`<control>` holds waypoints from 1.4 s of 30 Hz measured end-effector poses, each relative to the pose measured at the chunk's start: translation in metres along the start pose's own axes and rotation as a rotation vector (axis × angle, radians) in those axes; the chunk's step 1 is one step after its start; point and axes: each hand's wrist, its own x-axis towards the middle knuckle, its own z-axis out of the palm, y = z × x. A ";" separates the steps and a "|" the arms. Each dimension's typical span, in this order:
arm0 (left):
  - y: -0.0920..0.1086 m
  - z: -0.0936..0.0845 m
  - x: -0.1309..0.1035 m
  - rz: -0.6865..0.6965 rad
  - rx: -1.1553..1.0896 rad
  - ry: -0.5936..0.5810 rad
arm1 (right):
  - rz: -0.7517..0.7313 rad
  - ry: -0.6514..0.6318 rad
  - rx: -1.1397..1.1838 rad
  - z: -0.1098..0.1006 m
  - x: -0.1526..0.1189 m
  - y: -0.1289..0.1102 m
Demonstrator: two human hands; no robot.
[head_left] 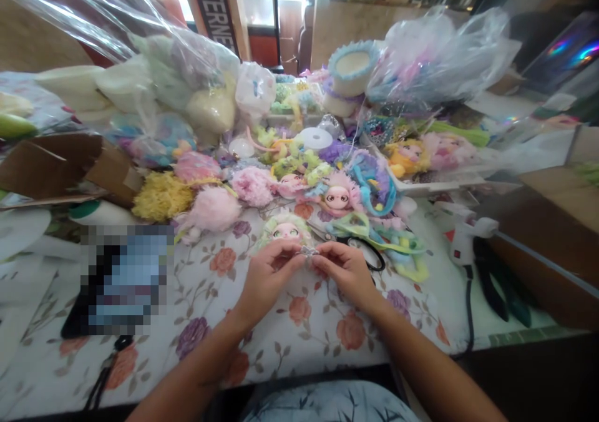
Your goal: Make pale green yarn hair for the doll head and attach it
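Over the flowered tablecloth (201, 284), my left hand (272, 272) and my right hand (345, 271) meet fingertip to fingertip. Both pinch a small silvery ornament (309, 251) between thumb and fingers, one hand at each side of it. Just behind the fingers lies a doll head with pale green hair (285, 228), its lower part covered by my hands. Black-handled scissors (374, 253) rest behind my right hand, partly hidden. Yellow-green and blue ribbons (397, 241) lie beside them.
A phone (128, 278) lies at the left. Yellow (163, 196) and pink fluffy balls (215, 208) and more doll heads (339, 197) crowd the back. A glue gun (463, 241) and dark-handled pliers (496, 284) sit at the right, near a cardboard box (556, 222).
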 end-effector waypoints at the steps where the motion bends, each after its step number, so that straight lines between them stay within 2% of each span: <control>1: -0.001 0.000 0.000 -0.003 0.001 -0.013 | 0.011 0.007 0.026 0.000 0.000 -0.001; 5: 0.000 -0.001 0.000 0.007 0.050 -0.077 | 0.022 -0.005 0.068 -0.001 0.001 -0.004; 8: 0.003 0.000 0.000 0.032 0.105 -0.097 | 0.000 -0.010 0.016 -0.001 0.002 -0.005; 15: 0.006 -0.001 0.002 0.069 0.182 -0.099 | -0.070 0.028 -0.084 0.001 -0.002 -0.001; 20: 0.006 -0.001 0.001 0.086 0.159 -0.111 | -0.134 0.006 -0.164 0.000 -0.003 -0.002; 22: 0.004 -0.002 0.002 0.083 0.133 -0.069 | -0.141 0.061 -0.122 -0.006 -0.001 -0.003; 24: 0.002 -0.004 0.002 0.025 0.061 0.012 | -0.168 0.239 -0.075 -0.021 -0.001 -0.004; 26: 0.002 -0.006 0.004 -0.075 -0.064 0.122 | -0.199 0.507 -0.137 -0.045 -0.005 -0.001; 29: 0.003 -0.010 0.009 -0.135 -0.340 0.310 | -0.192 0.932 -0.507 -0.091 -0.027 0.010; 31: 0.005 -0.013 0.013 -0.142 -0.538 0.342 | -0.180 1.133 -0.658 -0.122 -0.048 0.017; 33: 0.007 -0.017 0.017 -0.189 -0.656 0.335 | -0.164 1.256 -0.759 -0.149 -0.067 0.023; 36: 0.010 -0.024 0.022 -0.242 -0.754 0.340 | -0.106 1.272 -0.860 -0.181 -0.078 0.026; 39: 0.015 -0.033 0.028 -0.254 -0.835 0.395 | -0.016 1.124 -0.920 -0.206 -0.066 0.026; 42: 0.017 -0.041 0.034 -0.259 -0.897 0.414 | 0.072 0.999 -1.011 -0.220 -0.045 0.023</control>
